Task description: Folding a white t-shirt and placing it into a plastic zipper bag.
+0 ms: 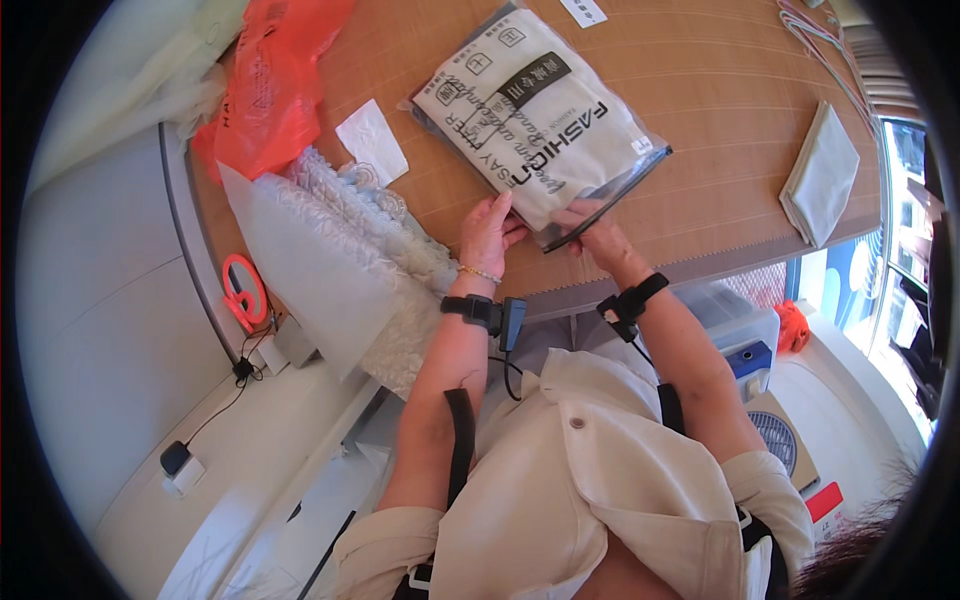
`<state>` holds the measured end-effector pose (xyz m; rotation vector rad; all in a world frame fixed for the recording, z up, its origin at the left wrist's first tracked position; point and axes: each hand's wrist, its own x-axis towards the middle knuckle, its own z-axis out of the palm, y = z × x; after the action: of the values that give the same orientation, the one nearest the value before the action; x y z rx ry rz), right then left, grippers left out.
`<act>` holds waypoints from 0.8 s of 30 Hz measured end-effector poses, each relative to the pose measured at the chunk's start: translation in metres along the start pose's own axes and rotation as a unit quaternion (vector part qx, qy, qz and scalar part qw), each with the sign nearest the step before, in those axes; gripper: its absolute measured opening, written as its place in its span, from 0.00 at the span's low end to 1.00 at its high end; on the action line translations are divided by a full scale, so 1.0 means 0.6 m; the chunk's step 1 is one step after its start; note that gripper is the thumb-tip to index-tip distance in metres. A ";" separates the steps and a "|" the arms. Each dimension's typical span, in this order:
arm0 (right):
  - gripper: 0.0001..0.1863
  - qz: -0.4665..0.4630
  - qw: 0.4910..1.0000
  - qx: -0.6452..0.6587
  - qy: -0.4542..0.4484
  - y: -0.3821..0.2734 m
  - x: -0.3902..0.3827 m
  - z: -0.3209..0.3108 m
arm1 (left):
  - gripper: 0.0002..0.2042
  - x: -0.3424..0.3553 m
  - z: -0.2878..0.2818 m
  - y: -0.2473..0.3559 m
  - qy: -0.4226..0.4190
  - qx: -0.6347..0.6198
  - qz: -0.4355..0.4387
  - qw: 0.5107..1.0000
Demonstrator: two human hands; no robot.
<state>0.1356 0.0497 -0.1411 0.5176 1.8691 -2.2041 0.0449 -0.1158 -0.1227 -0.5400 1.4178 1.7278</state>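
Note:
A clear plastic garment bag with dark print and a dark band along its near edge lies tilted on the table. Folded cream cloth shows inside it. My left hand pinches the bag's near left corner, thumb on top and fingers curled under. At the near right edge, my right hand is closed on the bag. Its fingertips show through the clear plastic beside the cloth, partly hidden by the dark band.
The brown table spreads beneath the bag. To the left lie an orange-red plastic bag, a white paper and white lace fabric. A folded pale cloth rests at the right, near thin cords.

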 end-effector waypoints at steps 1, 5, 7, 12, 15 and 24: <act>0.08 -0.002 1.000 -0.002 -0.005 0.004 0.005 -0.006 | 0.14 0.002 0.005 0.001 0.011 -0.014 0.009 1.000; 0.07 -0.101 0.989 -0.092 -0.050 -0.007 0.007 -0.018 | 0.15 0.025 0.001 0.007 0.001 -0.049 0.049 0.998; 0.07 -0.152 0.972 -0.172 -0.045 -0.009 0.011 -0.025 | 0.17 0.044 -0.004 0.016 0.012 -0.051 0.041 0.998; 0.14 0.055 0.998 -0.013 -0.001 -0.048 -0.001 -0.023 | 0.21 0.104 -0.044 0.087 0.057 -0.070 0.084 0.992; 0.13 -0.012 0.999 -0.048 0.016 -0.013 -0.008 -0.029 | 0.23 0.142 -0.055 0.149 0.122 -0.039 0.094 0.987; 0.22 0.102 0.994 -0.029 0.019 -0.042 0.002 0.010 | 0.13 0.196 -0.074 0.225 0.178 -0.015 0.057 0.982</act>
<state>0.1240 0.0487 -0.1177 0.7111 1.8032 -2.0170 -0.1382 -0.1246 -0.1428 -0.8318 1.7011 1.8075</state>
